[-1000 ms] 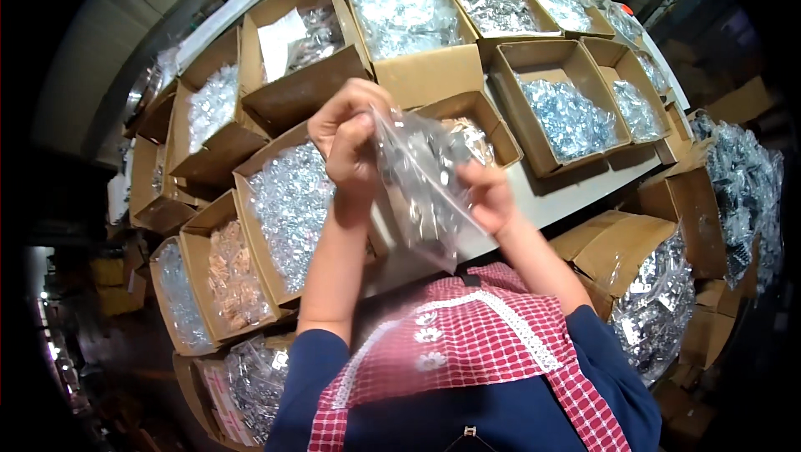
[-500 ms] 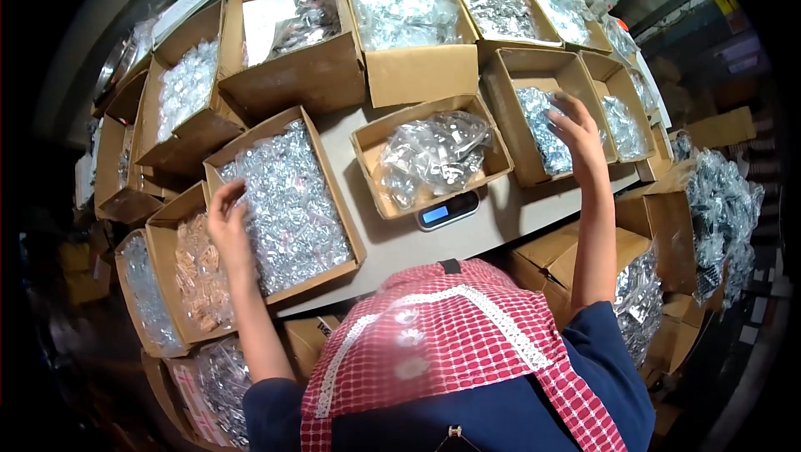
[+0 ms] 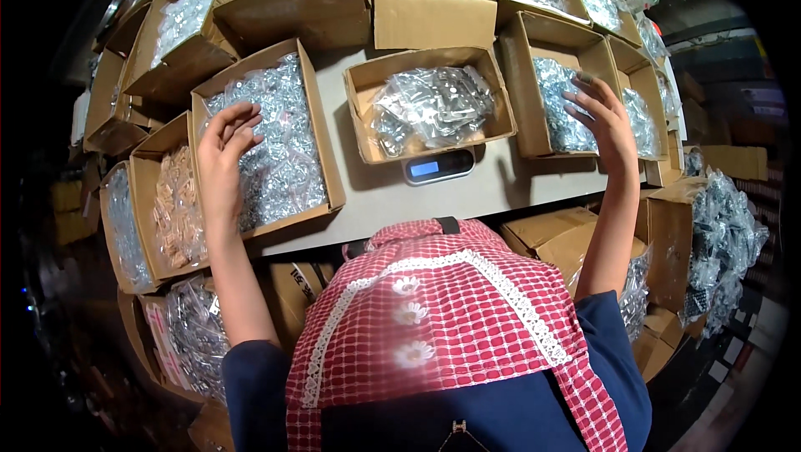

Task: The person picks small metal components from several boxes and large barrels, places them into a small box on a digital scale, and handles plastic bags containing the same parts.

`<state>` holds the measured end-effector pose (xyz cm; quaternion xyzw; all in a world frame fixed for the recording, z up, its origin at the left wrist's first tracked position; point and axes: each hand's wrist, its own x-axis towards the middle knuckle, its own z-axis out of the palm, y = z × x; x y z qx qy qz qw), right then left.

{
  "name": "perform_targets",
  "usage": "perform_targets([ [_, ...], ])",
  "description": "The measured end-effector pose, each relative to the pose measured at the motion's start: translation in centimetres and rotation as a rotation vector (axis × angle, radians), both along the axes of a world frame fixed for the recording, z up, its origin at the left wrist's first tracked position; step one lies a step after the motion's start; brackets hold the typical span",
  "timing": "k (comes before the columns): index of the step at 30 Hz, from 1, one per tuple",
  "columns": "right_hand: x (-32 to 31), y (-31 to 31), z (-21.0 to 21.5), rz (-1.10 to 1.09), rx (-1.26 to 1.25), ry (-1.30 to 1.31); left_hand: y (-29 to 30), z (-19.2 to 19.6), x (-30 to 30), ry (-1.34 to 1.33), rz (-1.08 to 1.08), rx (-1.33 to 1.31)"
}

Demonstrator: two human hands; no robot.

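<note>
My left hand point(image 3: 224, 145) hovers at the left edge of a shallow cardboard box point(image 3: 334, 197) full of small bagged silvery metal parts point(image 3: 288, 147). Its fingers are loosely curled and apart, with nothing seen in them. My right hand point(image 3: 607, 122) is held over the right wall of another cardboard box point(image 3: 521, 106), beside bluish-silver bagged parts point(image 3: 555, 101). Those fingers are spread and hold nothing visible. Between the hands, a small cardboard box point(image 3: 360, 131) rests on a digital scale point(image 3: 455, 166) with a lit display. Inside it lies a clear plastic bag of metal parts point(image 3: 434, 106).
More cardboard boxes of bagged parts line the back, one with a folded-down front flap point(image 3: 434, 22). A box of copper-coloured parts point(image 3: 177, 206) stands at the left. Below the table's front edge, bagged parts point(image 3: 196, 335) and dark bagged parts point(image 3: 724, 252) fill other boxes.
The whole view has shifted, so the boxes sit higher in the picture. The bag in the middle box looks flatter. My left hand has moved farther along its box.
</note>
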<state>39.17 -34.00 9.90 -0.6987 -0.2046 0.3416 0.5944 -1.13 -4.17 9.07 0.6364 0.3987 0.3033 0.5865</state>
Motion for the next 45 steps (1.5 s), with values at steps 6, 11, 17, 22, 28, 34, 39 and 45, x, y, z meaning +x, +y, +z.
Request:
perform_targets([
  [6,-0.2,0.4,-0.6,0.101,-0.014,0.066,-1.9,0.3,1.7,0.025,-0.056,-0.056],
  [11,-0.7,1.4,-2.5,0.177,-0.056,0.109,-4.4,0.1,3.3,0.072,-0.052,-0.087],
  [17,-2.1,3.2,-2.7,0.258,-0.154,0.076,-6.5,-0.4,3.6,0.061,-0.06,-0.09],
  [22,-2.0,4.7,-4.9,0.283,-0.221,0.009,-8.1,-1.3,5.3,0.171,-0.028,-0.111],
  [28,-3.0,7.2,-10.3,0.362,-0.34,0.158,-8.7,-10.9,7.8,0.494,-0.147,0.038],
  [34,-1.0,1.8,-8.0,0.383,-0.069,0.665,-8.9,-4.8,7.9,0.119,-0.069,-0.033],
  [39,0.7,-5.2,-1.9,0.218,0.25,0.836,-10.5,7.5,15.6,-0.127,-0.127,-0.08],
  [45,8.0,-12.1,1.1,-0.367,0.644,0.604,-9.7,4.7,19.3,-0.224,-0.074,-0.053],
])
